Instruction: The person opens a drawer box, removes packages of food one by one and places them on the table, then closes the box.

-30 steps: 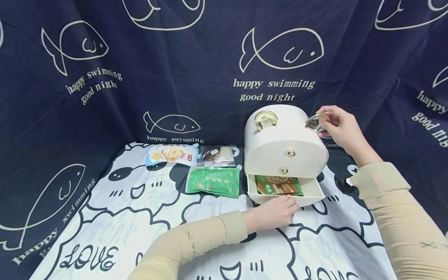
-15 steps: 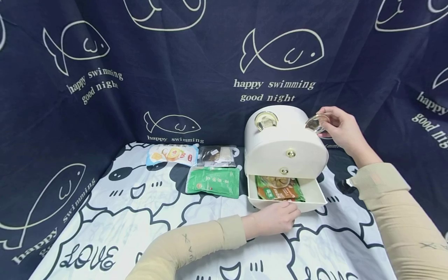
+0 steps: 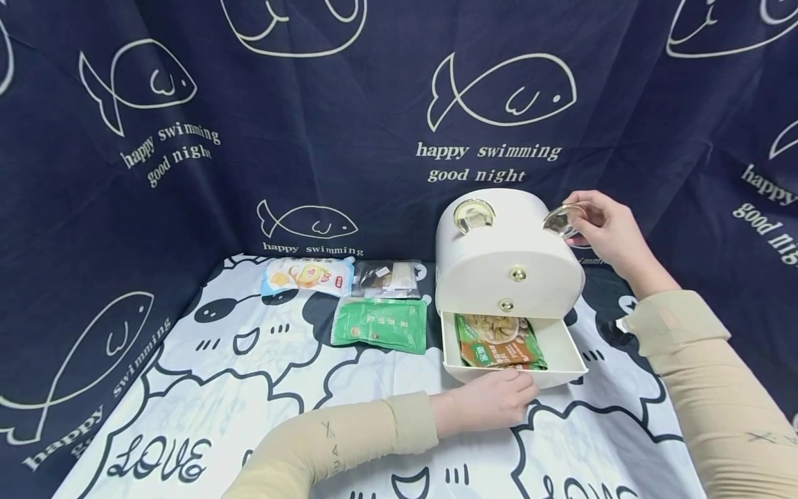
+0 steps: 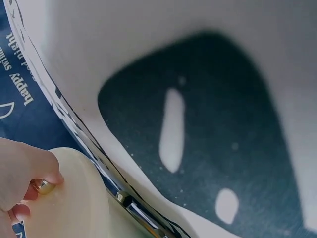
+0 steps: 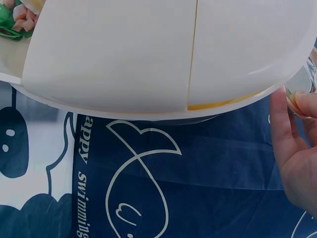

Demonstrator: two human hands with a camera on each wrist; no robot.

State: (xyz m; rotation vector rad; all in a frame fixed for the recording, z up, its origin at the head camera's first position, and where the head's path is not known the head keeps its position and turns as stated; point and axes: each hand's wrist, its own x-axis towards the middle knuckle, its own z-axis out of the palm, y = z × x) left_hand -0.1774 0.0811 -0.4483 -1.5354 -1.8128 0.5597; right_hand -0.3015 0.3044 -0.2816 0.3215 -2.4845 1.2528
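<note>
A white round-topped storage box (image 3: pixel 476 281) with gold ear-like discs on top stands at the right of the table. Its bottom drawer (image 3: pixel 564 346) is pulled out toward the person, and a green and brown food packet (image 3: pixel 499 339) lies inside. At the drawer front, my left hand (image 3: pixel 489 400) pinches a gold knob (image 4: pixel 44 186), which shows between the fingers in the left wrist view. My right hand (image 3: pixel 607 225) grips the right gold disc (image 3: pixel 559 220) between thumb and fingers. Two more gold knobs sit on the box's closed upper front.
Left of the box lie a green pouch (image 3: pixel 380 324), a blue and white snack bag (image 3: pixel 308 276) and a dark clear-wrapped packet (image 3: pixel 388 278). A navy fish-print curtain (image 3: pixel 374 138) hangs behind the table, which has a black and white cartoon cloth (image 3: pixel 218 395).
My left hand has moved toward the person and the drawer has slid further out, showing more of the food packet. The right hand has stayed on the gold disc.
</note>
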